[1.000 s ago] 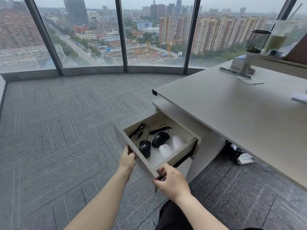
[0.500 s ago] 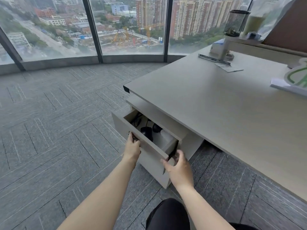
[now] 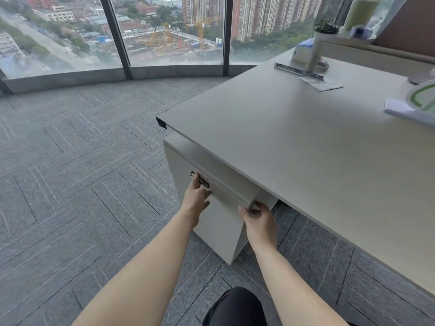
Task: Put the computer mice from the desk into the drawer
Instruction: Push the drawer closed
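Note:
The drawer (image 3: 231, 195) of the grey cabinet (image 3: 217, 228) under the desk (image 3: 294, 147) is pushed in, its front flush with the cabinet. The computer mice are hidden inside it. My left hand (image 3: 196, 196) presses on the left end of the drawer front, next to a small lock. My right hand (image 3: 257, 218) curls around the right end of the drawer front, fingers hooked under its corner.
On the desk's far side lie a metal ruler (image 3: 297, 71), a paper slip (image 3: 321, 83), a white stand (image 3: 314, 54) and a white-and-green object (image 3: 421, 100). Grey carpet (image 3: 82, 172) spreads left to floor-height windows (image 3: 169, 31). My dark-clothed knee (image 3: 235, 307) is below.
The drawer went from wide open with the mice visible, to half shut, to fully pushed in. Both hands followed the drawer front inward. The camera tilted lower and closer.

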The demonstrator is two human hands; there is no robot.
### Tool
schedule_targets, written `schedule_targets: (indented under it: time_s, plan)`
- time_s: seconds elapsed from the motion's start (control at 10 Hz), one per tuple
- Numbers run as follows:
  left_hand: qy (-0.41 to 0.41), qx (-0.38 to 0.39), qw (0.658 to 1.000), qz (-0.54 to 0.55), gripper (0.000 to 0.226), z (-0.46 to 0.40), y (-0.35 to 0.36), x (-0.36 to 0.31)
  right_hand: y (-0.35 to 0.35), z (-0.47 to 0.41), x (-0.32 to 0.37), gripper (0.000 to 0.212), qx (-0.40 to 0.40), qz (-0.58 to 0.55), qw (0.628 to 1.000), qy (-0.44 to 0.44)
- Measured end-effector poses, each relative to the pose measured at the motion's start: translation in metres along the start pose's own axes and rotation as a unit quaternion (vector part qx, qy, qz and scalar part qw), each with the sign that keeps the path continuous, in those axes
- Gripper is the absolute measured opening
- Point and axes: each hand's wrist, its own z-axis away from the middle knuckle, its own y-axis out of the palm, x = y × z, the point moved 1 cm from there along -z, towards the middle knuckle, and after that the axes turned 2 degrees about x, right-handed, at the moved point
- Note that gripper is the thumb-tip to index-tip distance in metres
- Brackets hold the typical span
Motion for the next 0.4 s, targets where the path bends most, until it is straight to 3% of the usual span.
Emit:
schedule_targets:
  time_s: [0.3, 0.4]
  plan:
    - [0.007, 0.015, 1.000, 0.006, 0.077, 0.001, 0.002, -0.005, -0.006, -0.002, 0.006, 0.027, -0.010, 0.053, 0.999, -0.004]
    - [0.012, -0.003, 1.000, -0.020, 0.071, 0.018, -0.002, 0.003, -0.011, 0.011, 0.007, 0.017, 0.003, 0.070, 0.998, 0.003]
